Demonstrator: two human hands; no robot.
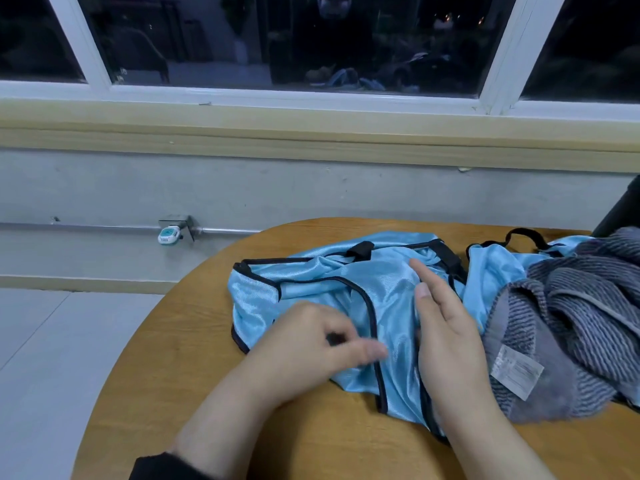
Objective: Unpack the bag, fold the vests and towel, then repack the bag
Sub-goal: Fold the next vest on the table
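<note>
A thin, slippery-looking blue vest (311,289) lies rumpled on a round table (156,358); the left hand (311,344) pinches its black-trimmed edge, likely the surest hold, while the right hand (446,327) rests flat and open on it.

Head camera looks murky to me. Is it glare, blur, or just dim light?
Head view: dim, bluish light; the window is dark and mirrors the room; sheen on the blue vest; left hand slightly motion-blurred, right hand sharper; straight lines bow from the wide lens.

Two blue vests (346,299) (491,268), one grey striped towel (571,323), two hands (311,344) (446,327), one table (173,358).
</note>
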